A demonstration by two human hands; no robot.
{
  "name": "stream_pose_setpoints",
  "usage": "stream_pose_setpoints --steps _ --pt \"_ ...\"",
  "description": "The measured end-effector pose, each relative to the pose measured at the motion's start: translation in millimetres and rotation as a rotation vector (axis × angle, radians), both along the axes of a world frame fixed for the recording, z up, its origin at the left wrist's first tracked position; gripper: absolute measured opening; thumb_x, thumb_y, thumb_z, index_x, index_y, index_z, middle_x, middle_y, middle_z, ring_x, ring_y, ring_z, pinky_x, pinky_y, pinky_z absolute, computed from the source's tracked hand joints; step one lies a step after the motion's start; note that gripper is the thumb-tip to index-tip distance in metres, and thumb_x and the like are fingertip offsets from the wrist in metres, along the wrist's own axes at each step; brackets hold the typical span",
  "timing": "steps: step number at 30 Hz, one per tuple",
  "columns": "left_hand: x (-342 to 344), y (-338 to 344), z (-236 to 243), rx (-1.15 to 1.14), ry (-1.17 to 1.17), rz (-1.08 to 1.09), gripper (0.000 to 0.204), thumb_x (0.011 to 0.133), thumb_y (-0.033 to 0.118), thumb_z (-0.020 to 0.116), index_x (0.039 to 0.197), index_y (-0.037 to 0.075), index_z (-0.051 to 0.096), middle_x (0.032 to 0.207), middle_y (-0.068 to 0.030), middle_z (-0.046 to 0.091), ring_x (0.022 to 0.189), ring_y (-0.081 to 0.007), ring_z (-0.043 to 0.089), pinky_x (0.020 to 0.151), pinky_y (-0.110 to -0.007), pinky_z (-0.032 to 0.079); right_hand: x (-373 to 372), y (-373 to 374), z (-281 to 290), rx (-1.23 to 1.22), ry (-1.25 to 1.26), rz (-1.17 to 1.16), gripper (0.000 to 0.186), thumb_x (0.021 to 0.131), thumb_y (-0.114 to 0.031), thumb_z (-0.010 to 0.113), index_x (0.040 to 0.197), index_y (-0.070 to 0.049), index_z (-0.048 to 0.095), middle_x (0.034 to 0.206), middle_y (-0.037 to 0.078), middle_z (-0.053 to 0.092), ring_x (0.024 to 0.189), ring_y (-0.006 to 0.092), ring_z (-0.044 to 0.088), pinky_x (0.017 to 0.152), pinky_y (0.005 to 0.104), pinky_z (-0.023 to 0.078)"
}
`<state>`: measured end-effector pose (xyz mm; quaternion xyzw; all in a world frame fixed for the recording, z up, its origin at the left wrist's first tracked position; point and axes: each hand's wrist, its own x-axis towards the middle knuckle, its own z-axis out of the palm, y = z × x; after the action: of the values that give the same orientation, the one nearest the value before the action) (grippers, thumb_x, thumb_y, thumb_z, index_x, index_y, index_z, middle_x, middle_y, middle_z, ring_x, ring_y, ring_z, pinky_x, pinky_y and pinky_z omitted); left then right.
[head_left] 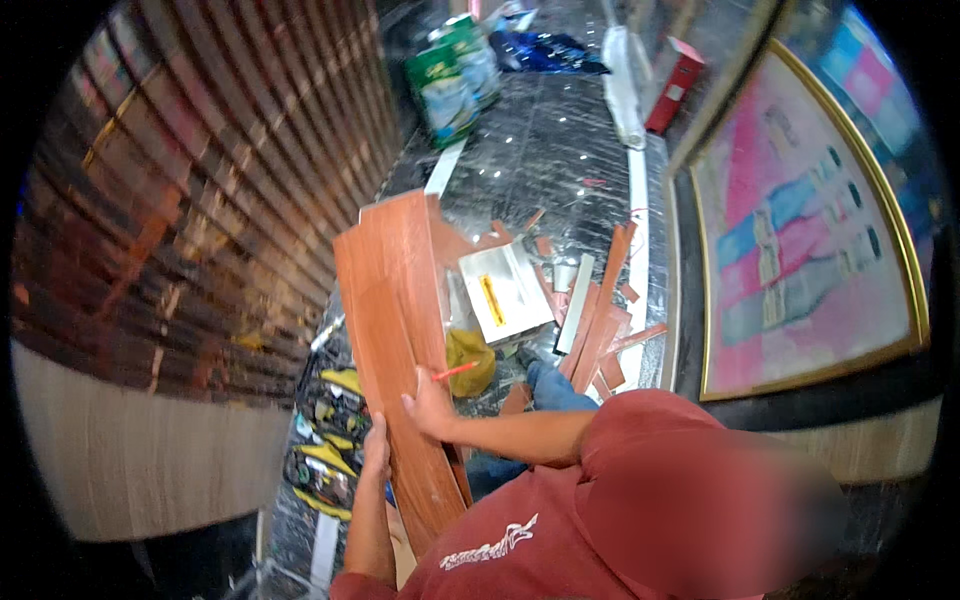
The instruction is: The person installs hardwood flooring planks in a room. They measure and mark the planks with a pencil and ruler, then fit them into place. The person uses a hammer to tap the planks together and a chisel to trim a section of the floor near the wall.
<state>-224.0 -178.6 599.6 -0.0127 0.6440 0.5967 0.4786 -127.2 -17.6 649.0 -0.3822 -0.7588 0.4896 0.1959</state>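
A long reddish-brown wood-look plank (375, 320) slants up and away from my body, overlapping a second similar plank (408, 235) behind it. My left hand (377, 447) is closed on the near plank's left edge. My right hand (430, 407) lies against the plank's right side, with a thin orange-red pencil (456, 371) sticking out of its closed fingers to the right. Just beyond the pencil sits a crumpled yellow bag (472, 362). A low machine with a pale metal top (520, 298) and a yellow label stands to the right of the planks.
Reddish offcuts (600, 335) and a pale metal strip (575, 305) litter the floor right of the machine. Yellow-and-black tool cases (325, 470) lie at left, beside a slatted wall (230, 200). Green bags (443, 95) and a red box (676, 85) stand farther off. A gold-framed poster (800, 230) is at right.
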Motion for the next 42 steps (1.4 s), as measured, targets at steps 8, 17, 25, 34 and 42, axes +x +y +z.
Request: stream_pose_setpoints --steps 8,17,25,34,42 --pt "60 -26 40 -0.107 0.159 -0.292 0.074 0.105 0.057 0.055 0.147 -0.004 0.05 0.137 -0.015 0.063 0.118 -0.029 0.063 0.102 -0.042 0.051 83 -20 33 0.026 -0.259 0.296 0.034 0.095 -0.024 0.065 0.116 0.003 0.059 0.095 0.031 0.069 0.093 0.046 0.071 0.079 0.0551 0.057" --pt "99 -122 65 -0.311 0.243 -0.512 0.086 0.102 0.067 0.049 0.151 -0.004 0.046 0.14 -0.0202 0.06 0.128 -0.0338 0.058 0.11 -0.044 0.046 481 13 97 0.016 -0.157 -0.4 0.028 0.1 -0.021 0.052 0.117 -0.003 0.065 0.107 0.027 0.069 0.099 0.0441 0.068 0.087 0.054 0.054" --pt "223 -100 66 -0.558 0.276 -0.894 0.087 0.102 0.068 0.049 0.151 -0.004 0.046 0.141 -0.0202 0.06 0.128 -0.0338 0.058 0.11 -0.044 0.046 855 -190 135 0.65 -0.606 -1.305 0.033 0.098 -0.014 0.059 0.13 -0.007 0.059 0.122 0.02 0.067 0.118 0.0415 0.061 0.101 0.0511 0.048" --pt "381 -68 67 -0.491 0.272 -1.325 0.087 0.102 0.068 0.048 0.151 -0.004 0.046 0.141 -0.0201 0.06 0.128 -0.0338 0.058 0.11 -0.044 0.046 968 -401 168 0.674 -0.722 -1.665 0.033 0.096 -0.015 0.065 0.127 -0.005 0.062 0.13 0.02 0.066 0.122 0.0417 0.06 0.107 0.0488 0.047" --pt "455 -94 64 -0.472 0.277 -1.519 0.088 0.101 0.069 0.048 0.151 -0.004 0.046 0.141 -0.0201 0.06 0.128 -0.0338 0.058 0.11 -0.045 0.046 1044 -502 255 0.789 -0.832 -1.732 0.041 0.102 -0.021 0.061 0.139 -0.005 0.056 0.14 0.023 0.06 0.131 0.0417 0.056 0.113 0.0448 0.043"
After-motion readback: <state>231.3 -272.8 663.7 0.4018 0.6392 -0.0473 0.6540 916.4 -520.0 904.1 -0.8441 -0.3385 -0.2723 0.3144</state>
